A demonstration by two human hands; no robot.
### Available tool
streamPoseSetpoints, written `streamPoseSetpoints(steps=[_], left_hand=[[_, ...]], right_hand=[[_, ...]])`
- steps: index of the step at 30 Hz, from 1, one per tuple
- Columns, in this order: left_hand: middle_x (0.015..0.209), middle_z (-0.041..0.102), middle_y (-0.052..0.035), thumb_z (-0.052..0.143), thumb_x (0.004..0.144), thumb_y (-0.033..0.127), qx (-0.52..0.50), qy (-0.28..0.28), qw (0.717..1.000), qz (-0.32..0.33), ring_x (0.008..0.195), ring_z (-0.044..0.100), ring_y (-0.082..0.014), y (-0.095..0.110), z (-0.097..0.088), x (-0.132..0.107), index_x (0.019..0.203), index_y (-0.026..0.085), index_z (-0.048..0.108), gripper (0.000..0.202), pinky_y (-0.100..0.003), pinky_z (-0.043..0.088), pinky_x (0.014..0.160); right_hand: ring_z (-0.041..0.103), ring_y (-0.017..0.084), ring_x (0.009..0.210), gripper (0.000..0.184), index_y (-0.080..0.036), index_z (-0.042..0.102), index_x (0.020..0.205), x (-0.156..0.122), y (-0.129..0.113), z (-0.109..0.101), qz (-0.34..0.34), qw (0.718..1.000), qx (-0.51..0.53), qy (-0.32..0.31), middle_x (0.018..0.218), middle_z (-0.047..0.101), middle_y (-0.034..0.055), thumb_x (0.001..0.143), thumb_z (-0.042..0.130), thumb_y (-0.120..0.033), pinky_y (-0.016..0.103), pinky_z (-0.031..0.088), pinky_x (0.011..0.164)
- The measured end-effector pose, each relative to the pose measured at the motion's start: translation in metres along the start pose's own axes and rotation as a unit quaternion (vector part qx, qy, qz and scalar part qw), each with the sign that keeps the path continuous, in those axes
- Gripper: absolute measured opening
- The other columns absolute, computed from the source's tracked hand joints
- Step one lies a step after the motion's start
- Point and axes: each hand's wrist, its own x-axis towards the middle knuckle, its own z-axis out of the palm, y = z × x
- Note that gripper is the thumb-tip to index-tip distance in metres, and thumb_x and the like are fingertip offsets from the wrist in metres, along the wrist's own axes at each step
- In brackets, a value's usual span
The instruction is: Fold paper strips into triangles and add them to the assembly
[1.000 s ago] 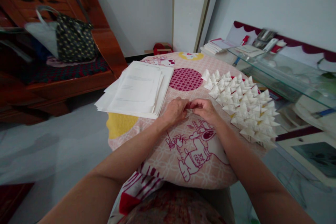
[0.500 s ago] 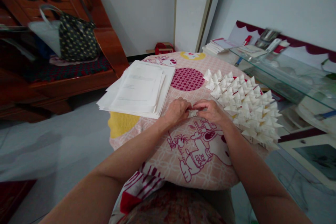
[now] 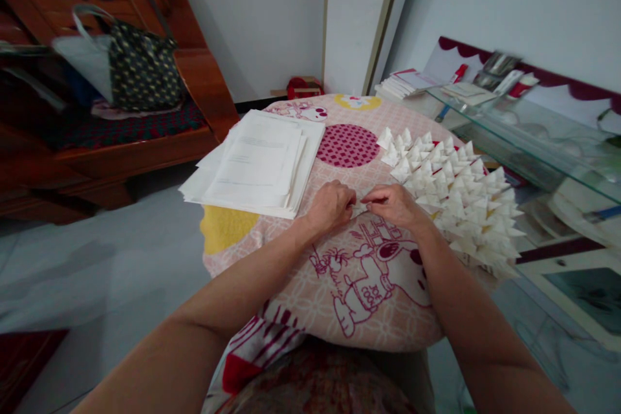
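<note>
A small folded piece of white paper (image 3: 358, 209) lies low over the cloth, between my two hands and partly hidden by them. The fingers of my left hand (image 3: 332, 202) are bent and closed on its left end. At the other end, my right hand (image 3: 391, 204) pinches the paper between thumb and forefinger. Just right of that hand stand several pointed folded-paper pieces (image 3: 451, 191), packed in close rows. Left of my hands rests a loose stack of white paper sheets (image 3: 257, 162), the top one with faint printed lines.
A pink patterned cloth (image 3: 373, 284) with cartoon figures covers the round table. To the right is a glass shelf (image 3: 528, 136) with papers and small items. A wooden bench (image 3: 213, 97) on the left holds a dark patterned bag (image 3: 140, 68).
My right hand has shifted slightly right, widening the gap between my fingertips. My left hand stays almost where it was, and the paper remains between them.
</note>
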Motion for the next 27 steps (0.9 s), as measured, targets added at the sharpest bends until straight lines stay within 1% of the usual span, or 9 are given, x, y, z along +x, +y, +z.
streamPoseSetpoints(steps=[4, 7, 10, 13, 15, 17, 21, 23, 27], left_hand=[[0.087, 0.074, -0.0089, 0.060, 0.080, 0.012, 0.001, -0.001, 1.000, -0.002, 0.093, 0.065, -0.0236, 0.000, 0.000, 0.000, 0.088, 0.017, 0.075, 0.018, -0.034, 0.050, 0.087], [0.087, 0.074, -0.0091, 0.059, 0.081, 0.013, 0.004, -0.004, 1.000, -0.004, 0.093, 0.065, -0.0241, 0.000, 0.000, 0.000, 0.088, 0.017, 0.075, 0.018, -0.035, 0.050, 0.086], [0.087, 0.074, -0.0090, 0.058, 0.081, 0.013, 0.002, -0.003, 1.000, -0.001, 0.093, 0.065, -0.0238, 0.000, 0.000, 0.000, 0.088, 0.017, 0.075, 0.019, -0.035, 0.050, 0.086], [0.087, 0.074, -0.0093, 0.057, 0.081, 0.013, 0.002, -0.002, 1.000, -0.005, 0.092, 0.065, -0.0238, 0.000, 0.000, 0.000, 0.087, 0.016, 0.075, 0.020, -0.035, 0.051, 0.085], [0.087, 0.075, -0.0098, 0.056, 0.081, 0.013, 0.004, -0.002, 1.000, -0.011, 0.091, 0.065, -0.0239, 0.000, -0.001, 0.000, 0.087, 0.016, 0.075, 0.020, -0.035, 0.051, 0.084], [0.088, 0.075, -0.0099, 0.055, 0.082, 0.014, 0.003, -0.002, 1.000, -0.014, 0.091, 0.066, -0.0239, 0.000, -0.002, 0.000, 0.088, 0.016, 0.075, 0.021, -0.034, 0.052, 0.083], [0.088, 0.075, -0.0098, 0.057, 0.082, 0.016, 0.002, -0.005, 1.000, -0.020, 0.092, 0.066, -0.0240, 0.000, -0.002, 0.000, 0.091, 0.017, 0.077, 0.022, -0.034, 0.052, 0.084], [0.088, 0.075, -0.0100, 0.057, 0.082, 0.016, 0.002, -0.005, 1.000, -0.024, 0.093, 0.066, -0.0242, 0.001, -0.002, 0.000, 0.092, 0.017, 0.077, 0.022, -0.034, 0.053, 0.085], [0.089, 0.075, -0.0100, 0.058, 0.082, 0.014, 0.000, -0.006, 1.000, -0.019, 0.094, 0.066, -0.0244, 0.001, -0.001, 0.000, 0.093, 0.017, 0.077, 0.023, -0.035, 0.052, 0.087]], right_hand=[[0.063, 0.016, 0.068, 0.022, -0.017, 0.082, 0.085, -0.001, -0.003, 0.000, 0.038, 0.999, -0.005, 0.002, 0.079, 0.075, 0.0055, 0.078, 0.061, -0.018, 0.027, 0.046, 0.064], [0.053, 0.013, 0.057, 0.023, -0.015, 0.077, 0.074, -0.002, -0.006, 0.001, 0.062, 0.998, -0.013, 0.002, 0.064, 0.066, 0.0019, 0.083, 0.057, -0.023, 0.026, 0.038, 0.055], [0.039, 0.010, 0.050, 0.033, -0.016, 0.063, 0.056, 0.000, -0.009, 0.005, 0.069, 0.997, -0.035, 0.012, 0.050, 0.047, -0.0029, 0.086, 0.056, -0.028, 0.027, 0.027, 0.051], [0.036, 0.010, 0.050, 0.039, -0.018, 0.048, 0.049, 0.004, -0.009, 0.012, 0.050, 0.996, -0.057, 0.040, 0.047, 0.036, -0.0042, 0.085, 0.058, -0.029, 0.028, 0.023, 0.051], [0.038, 0.010, 0.050, 0.041, -0.019, 0.046, 0.048, 0.006, -0.006, 0.017, 0.040, 0.995, -0.070, 0.052, 0.047, 0.037, -0.0038, 0.085, 0.060, -0.030, 0.029, 0.023, 0.052], [0.040, 0.011, 0.050, 0.041, -0.019, 0.049, 0.048, 0.007, -0.003, 0.020, 0.038, 0.995, -0.076, 0.056, 0.047, 0.042, -0.0029, 0.085, 0.060, -0.030, 0.029, 0.024, 0.051], [0.052, 0.013, 0.055, 0.027, -0.017, 0.068, 0.062, 0.007, 0.002, 0.021, 0.051, 0.997, -0.039, 0.049, 0.058, 0.062, 0.0006, 0.084, 0.063, -0.032, 0.027, 0.033, 0.053], [0.058, 0.015, 0.059, 0.018, -0.018, 0.073, 0.069, 0.007, 0.001, 0.022, 0.063, 0.996, -0.025, 0.054, 0.065, 0.069, 0.0022, 0.081, 0.066, -0.029, 0.026, 0.038, 0.055], [0.059, 0.016, 0.060, 0.012, -0.020, 0.071, 0.065, 0.011, -0.003, 0.026, 0.107, 0.989, -0.047, 0.095, 0.064, 0.070, 0.0030, 0.075, 0.064, -0.020, 0.027, 0.040, 0.057]])
